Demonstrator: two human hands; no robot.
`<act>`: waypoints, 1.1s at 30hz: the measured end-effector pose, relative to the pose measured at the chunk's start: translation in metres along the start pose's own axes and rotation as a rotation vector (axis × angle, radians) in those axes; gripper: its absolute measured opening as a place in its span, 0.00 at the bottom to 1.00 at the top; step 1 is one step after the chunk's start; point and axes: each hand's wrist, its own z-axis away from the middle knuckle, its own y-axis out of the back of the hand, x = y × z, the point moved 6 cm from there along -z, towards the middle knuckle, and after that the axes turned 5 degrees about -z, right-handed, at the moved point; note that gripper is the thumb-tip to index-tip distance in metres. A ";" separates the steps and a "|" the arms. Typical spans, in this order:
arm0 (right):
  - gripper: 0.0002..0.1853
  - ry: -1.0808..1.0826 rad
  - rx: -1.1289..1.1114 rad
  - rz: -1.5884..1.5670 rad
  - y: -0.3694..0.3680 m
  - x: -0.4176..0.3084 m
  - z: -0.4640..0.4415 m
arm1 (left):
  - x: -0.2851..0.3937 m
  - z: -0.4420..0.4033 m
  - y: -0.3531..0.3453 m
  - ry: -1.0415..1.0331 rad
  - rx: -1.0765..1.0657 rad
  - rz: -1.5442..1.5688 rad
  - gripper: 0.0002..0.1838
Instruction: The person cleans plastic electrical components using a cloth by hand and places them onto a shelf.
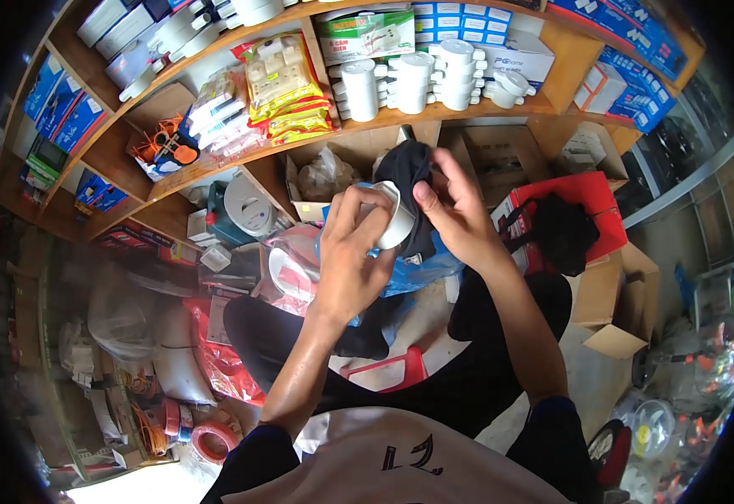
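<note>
My left hand (354, 244) is closed around a white round plastic piece (398, 220), its fingers curled over the rim. It resembles the round junction boxes on the shelf, though my fingers cover much of it. Against its far right side lies a dark cloth (406, 168), bunched and hanging down. My right hand (461, 210) grips the cloth's right edge, thumb on the near side and fingers behind. Beneath both hands is a blue plastic bag (424, 270).
Stacked white junction boxes (413, 82) and yellow-red packets (279, 80) fill the wooden shelf ahead. A red box (589, 210) with a black item on it stands at right, near an open carton (623, 294). Clear bags lie left; a red plastic stool (401, 370) is below.
</note>
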 end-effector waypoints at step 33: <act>0.26 -0.001 0.085 0.677 -0.011 0.005 0.007 | -0.031 0.014 -0.003 -0.003 -0.253 0.207 0.20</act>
